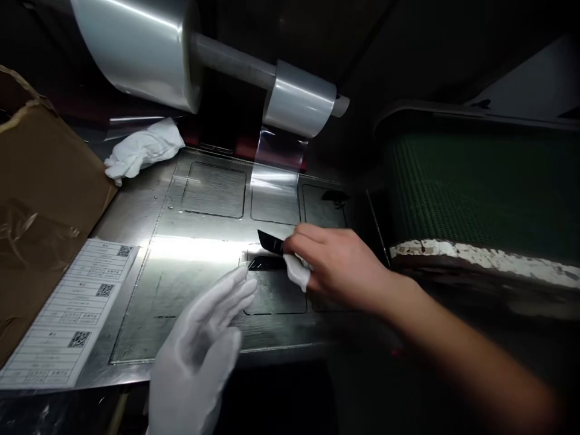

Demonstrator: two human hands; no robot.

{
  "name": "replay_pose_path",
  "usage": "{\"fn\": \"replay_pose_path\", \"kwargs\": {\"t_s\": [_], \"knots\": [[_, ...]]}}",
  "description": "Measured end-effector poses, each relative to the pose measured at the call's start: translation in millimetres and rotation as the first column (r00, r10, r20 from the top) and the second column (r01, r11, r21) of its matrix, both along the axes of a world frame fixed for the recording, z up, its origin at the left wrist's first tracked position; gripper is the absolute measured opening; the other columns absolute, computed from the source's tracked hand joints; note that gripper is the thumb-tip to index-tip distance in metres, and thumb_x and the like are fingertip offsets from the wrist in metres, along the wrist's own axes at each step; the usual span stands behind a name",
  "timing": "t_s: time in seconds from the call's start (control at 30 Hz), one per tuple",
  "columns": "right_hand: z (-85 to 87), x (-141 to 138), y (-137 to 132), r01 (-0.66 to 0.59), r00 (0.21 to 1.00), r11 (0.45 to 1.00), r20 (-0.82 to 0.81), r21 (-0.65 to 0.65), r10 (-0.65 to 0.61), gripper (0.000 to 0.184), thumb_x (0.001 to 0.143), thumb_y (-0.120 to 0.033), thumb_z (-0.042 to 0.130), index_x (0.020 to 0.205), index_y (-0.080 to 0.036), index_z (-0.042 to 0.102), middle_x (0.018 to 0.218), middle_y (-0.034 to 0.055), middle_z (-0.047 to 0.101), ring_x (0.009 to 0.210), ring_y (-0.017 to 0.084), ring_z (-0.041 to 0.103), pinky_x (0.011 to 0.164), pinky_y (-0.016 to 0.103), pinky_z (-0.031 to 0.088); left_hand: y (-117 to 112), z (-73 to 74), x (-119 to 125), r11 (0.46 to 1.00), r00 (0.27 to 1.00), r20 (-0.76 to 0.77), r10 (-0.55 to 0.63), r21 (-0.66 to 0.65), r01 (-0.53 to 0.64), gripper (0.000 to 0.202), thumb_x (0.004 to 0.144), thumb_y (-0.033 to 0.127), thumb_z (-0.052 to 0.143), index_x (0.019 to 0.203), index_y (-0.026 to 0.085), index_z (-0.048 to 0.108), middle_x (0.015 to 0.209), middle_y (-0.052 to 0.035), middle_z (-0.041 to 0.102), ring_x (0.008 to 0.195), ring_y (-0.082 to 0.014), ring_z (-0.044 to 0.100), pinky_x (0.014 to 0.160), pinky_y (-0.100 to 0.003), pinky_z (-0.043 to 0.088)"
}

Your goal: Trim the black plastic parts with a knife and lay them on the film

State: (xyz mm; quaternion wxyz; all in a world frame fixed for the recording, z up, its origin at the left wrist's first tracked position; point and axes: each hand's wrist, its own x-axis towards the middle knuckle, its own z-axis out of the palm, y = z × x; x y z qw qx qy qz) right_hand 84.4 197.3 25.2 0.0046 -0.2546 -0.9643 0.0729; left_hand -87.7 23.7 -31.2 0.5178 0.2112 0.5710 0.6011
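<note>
My left hand [199, 350], in a white glove, is held over the front of the metal worktop [190, 296]. Its fingers are stretched out and apart from the thumb, with nothing in them; the fingertips come close to a dark glossy strip [267, 263]. My right hand [330, 257] is bare and closed on a thin black plate with a slanted end [270, 241], which sticks out to the left. A white cloth [296, 273] is bunched under the same fingers. I cannot tell whether the lower dark strip is a second piece or a reflection.
Behind the worktop, a large roll of clear film [136, 54] and a smaller roll [301, 99] hang on a bar. A cardboard box [40, 199], a label sheet [81, 308] and a crumpled white cloth [145, 148] lie left. A green conveyor belt [480, 187] runs right.
</note>
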Motion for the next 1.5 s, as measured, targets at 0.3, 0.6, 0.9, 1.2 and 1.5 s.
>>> {"fn": "replay_pose_path", "kwargs": {"t_s": [0.3, 0.6, 0.9, 1.2, 1.5], "knots": [[-11.9, -25, 33, -0.075, 0.948, 0.997, 0.31, -0.003, 0.072, 0.011, 0.086, -0.007, 0.062, 0.09, -0.017, 0.064, 0.081, 0.0023, 0.062, 0.054, 0.013, 0.044, 0.049, 0.03, 0.017, -10, -11.4, -4, 1.0, 0.994, -0.103, -0.019, -0.002, 0.019, 0.034, 0.093, 0.039, 0.074, 0.125, 0.028, 0.078, 0.123, -0.0089, 0.079, 0.116, -0.0316, 0.075, 0.095, -0.033, 0.066], [-21.2, 97, -57, 0.316, 0.932, 0.941, -0.149, -0.119, -0.331, 0.018, 0.097, -0.015, 0.059, 0.114, -0.019, 0.065, 0.103, 0.0073, 0.07, 0.09, 0.021, 0.068, 0.077, 0.033, 0.056, 48, 15.7, -18, 0.777, 0.134, -0.963, -0.233, -0.102, 0.621, 0.027, 0.099, 0.02, 0.06, 0.124, 0.026, 0.07, 0.119, -0.0053, 0.074, 0.107, -0.0281, 0.068, 0.093, -0.048, 0.06], [-87.2, 173, -80, 0.671, 0.731, 0.741, -0.191, 0.024, -0.655, 0.072, 0.07, 0.006, 0.047, 0.14, -0.01, 0.061, 0.125, 0.0171, 0.064, 0.117, 0.034, 0.06, 0.106, 0.051, 0.054, 94, 19.4, 4, 0.67, -0.616, -0.786, -0.048, -0.482, 0.564, 0.032, 0.101, 0.01, 0.045, 0.123, 0.018, 0.068, 0.101, -0.0107, 0.069, 0.082, -0.0302, 0.064, 0.067, -0.043, 0.048], [-80.0, 177, -91, 0.66, 0.705, 0.75, -0.308, -0.046, -0.639, 0.068, 0.074, 0.009, 0.046, 0.133, -0.015, 0.066, 0.122, 0.013, 0.067, 0.113, 0.029, 0.067, 0.096, 0.042, 0.058, 91, 6.7, 7, 0.747, -0.632, -0.772, 0.068, -0.381, 0.545, 0.025, 0.104, 0.017, 0.044, 0.097, 0.014, 0.068, 0.089, -0.0124, 0.068, 0.079, -0.0322, 0.064, 0.065, -0.043, 0.042], [-59.0, 150, -114, 0.445, 0.752, 0.844, -0.387, -0.299, -0.533, 0.042, 0.104, -0.025, 0.054, 0.145, -0.023, 0.06, 0.14, 0.0069, 0.069, 0.127, 0.024, 0.067, 0.108, 0.039, 0.054, 25, -3.7, 4, 0.688, -0.488, -0.871, 0.063, -0.316, 0.653, 0.021, 0.103, 0.013, 0.045, 0.103, 0.017, 0.065, 0.088, -0.0063, 0.066, 0.076, -0.025, 0.06, 0.064, -0.041, 0.042]]}}
